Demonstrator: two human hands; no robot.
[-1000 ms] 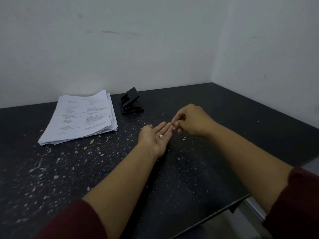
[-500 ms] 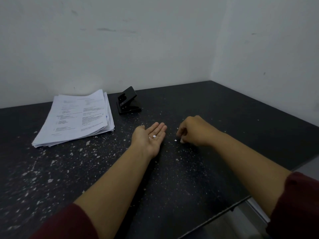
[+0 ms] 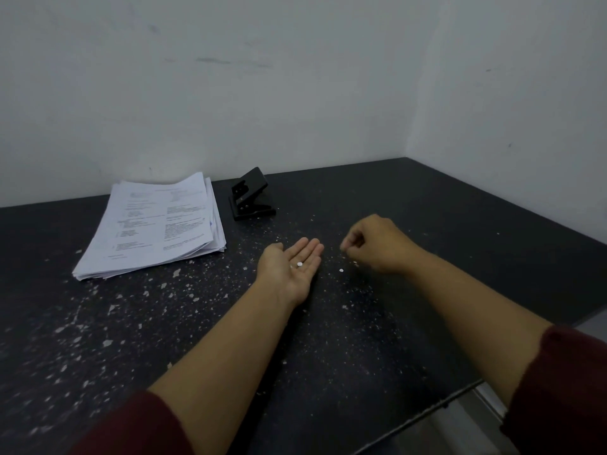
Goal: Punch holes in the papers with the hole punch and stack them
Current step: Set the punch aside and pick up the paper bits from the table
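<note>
Papers (image 3: 154, 224) lie stacked beside the hole punch (image 3: 251, 198), beyond the left hand (image 3: 290, 267), open palm-up cradling paper dots; right hand (image 3: 374, 244) pinched, contents unclear.

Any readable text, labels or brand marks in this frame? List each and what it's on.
Nothing here can be quoted.
Top sheet of the paper stack: printed lines in two columns, too small and blurred to read.
Hole punch: black, no label or brand mark can be made out.
Table and walls: only specks and scuffs, no writing.
</note>
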